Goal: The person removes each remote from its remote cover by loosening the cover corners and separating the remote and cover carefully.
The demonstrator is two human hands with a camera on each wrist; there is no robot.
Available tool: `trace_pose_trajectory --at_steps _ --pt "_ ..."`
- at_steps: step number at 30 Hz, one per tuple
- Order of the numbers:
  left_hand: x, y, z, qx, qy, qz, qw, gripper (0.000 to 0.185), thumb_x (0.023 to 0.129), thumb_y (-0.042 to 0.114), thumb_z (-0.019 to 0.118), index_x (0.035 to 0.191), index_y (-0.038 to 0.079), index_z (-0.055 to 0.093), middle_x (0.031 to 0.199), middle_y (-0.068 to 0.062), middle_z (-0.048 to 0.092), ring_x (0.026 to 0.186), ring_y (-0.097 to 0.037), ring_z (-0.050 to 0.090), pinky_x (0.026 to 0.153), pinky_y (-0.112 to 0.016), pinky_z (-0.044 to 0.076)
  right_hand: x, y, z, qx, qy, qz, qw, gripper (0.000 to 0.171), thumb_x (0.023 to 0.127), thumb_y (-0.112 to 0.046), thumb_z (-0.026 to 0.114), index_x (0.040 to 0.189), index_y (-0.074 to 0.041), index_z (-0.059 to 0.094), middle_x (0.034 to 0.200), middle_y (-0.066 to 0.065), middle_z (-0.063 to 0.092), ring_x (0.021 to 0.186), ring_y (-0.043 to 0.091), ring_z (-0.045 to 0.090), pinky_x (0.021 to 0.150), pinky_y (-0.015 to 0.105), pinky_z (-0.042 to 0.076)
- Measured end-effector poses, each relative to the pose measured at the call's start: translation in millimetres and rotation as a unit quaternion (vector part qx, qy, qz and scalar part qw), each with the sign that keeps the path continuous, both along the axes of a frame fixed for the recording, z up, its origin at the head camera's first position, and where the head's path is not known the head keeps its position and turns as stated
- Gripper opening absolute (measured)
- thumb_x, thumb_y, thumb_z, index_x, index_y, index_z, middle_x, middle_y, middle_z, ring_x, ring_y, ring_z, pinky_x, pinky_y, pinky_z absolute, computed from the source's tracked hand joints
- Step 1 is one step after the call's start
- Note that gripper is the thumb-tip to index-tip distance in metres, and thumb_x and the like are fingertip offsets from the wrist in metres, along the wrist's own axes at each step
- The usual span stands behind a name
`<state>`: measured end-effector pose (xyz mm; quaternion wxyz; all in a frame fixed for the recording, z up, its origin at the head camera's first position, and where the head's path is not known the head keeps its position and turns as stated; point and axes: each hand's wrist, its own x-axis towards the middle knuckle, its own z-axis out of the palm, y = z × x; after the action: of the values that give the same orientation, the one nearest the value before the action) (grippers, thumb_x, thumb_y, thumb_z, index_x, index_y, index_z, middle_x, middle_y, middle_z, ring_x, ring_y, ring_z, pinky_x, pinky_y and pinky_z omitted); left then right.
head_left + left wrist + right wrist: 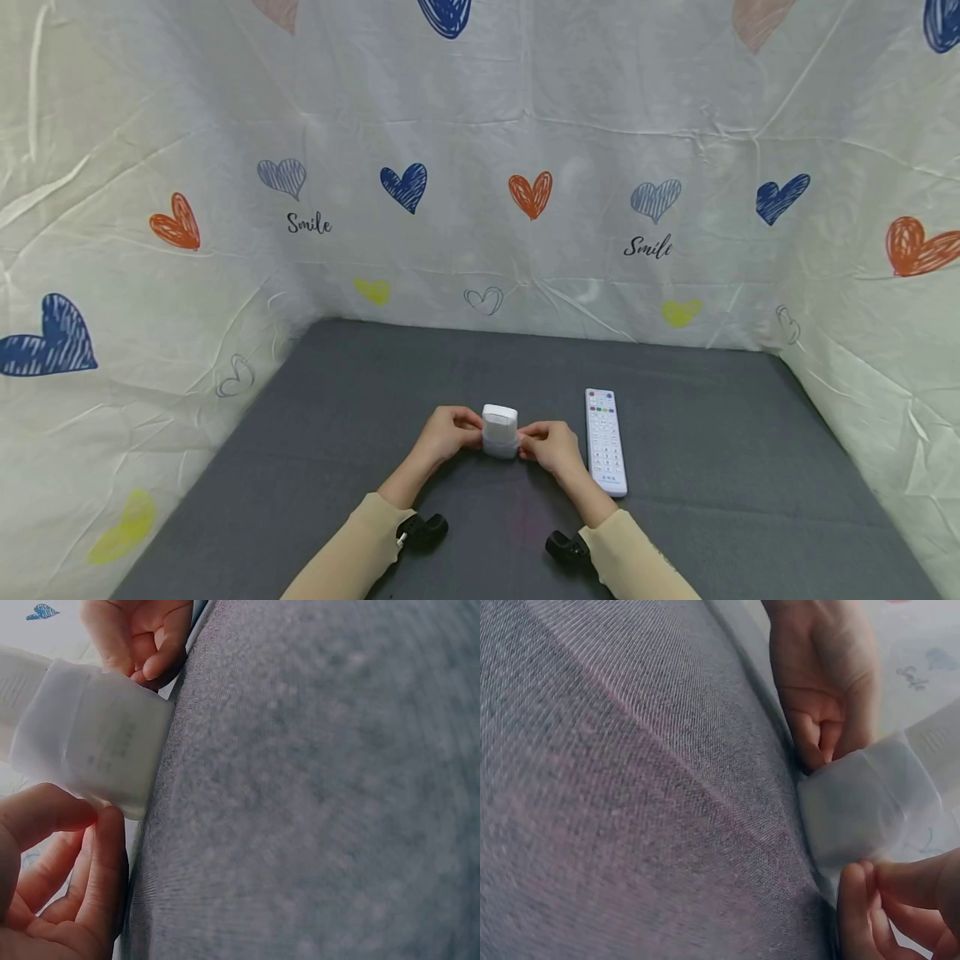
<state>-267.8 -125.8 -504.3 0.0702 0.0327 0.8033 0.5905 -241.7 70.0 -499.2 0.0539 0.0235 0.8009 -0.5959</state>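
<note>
A white, rounded box-shaped device (500, 419) stands upright on the grey cloth between the two hands. Its lower part sits inside a translucent whitish sleeve (109, 739), through which faint dark marks show in the left wrist view. The left hand (448, 433) pinches the sleeve's left edge low down, between thumb and index finger. On the opposite side the right hand (553, 447) pinches the right edge the same way, its other fingers curled loosely. The device's upper end (935, 742) sticks out of the sleeve; what kind of device it is cannot be told.
A white remote control (606, 442) with several rows of buttons lies just right of the right hand. Grey cloth (712, 467) covers the table. White curtains (465, 100) printed with hearts hang behind and at both sides. Each wrist carries a black strapped camera (423, 531).
</note>
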Motion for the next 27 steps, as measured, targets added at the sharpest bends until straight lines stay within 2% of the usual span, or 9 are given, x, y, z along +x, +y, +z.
trace_pose_trajectory --at_steps 5,13,27 --pt "0.9 0.0 -0.7 -0.017 0.007 0.001 0.9998 0.010 0.074 -0.005 0.071 0.083 -0.003 0.068 0.072 -0.007 0.068 0.064 -0.014 0.063 0.062 -0.031 0.055 1.3 0.0 -3.1 0.040 0.018 0.002 0.999 0.010 0.085 -0.002 0.065 0.089 0.003 0.073 0.071 0.009 0.071 0.055 0.007 0.064 0.054 0.021 0.054" --pt "1.4 0.5 -1.8 -0.046 0.024 0.001 0.9986 0.010 0.073 -0.005 0.070 0.082 0.000 0.070 0.070 -0.008 0.068 0.062 -0.013 0.063 0.060 -0.030 0.055 2.7 -1.1 -5.5 0.026 0.018 0.000 0.999 0.010 0.084 0.002 0.064 0.089 0.006 0.072 0.070 0.013 0.070 0.056 0.009 0.065 0.055 0.024 0.056" --pt "2.5 -0.5 0.6 -0.096 0.045 -0.005 0.9943 0.010 0.071 -0.001 0.071 0.079 0.005 0.071 0.068 -0.003 0.068 0.059 -0.010 0.060 0.054 -0.024 0.048 1.0 -4.3 -2.7 0.067 0.036 -0.007 0.997 0.009 0.080 0.004 0.064 0.081 0.005 0.073 0.068 0.013 0.070 0.054 0.009 0.064 0.052 0.023 0.055"
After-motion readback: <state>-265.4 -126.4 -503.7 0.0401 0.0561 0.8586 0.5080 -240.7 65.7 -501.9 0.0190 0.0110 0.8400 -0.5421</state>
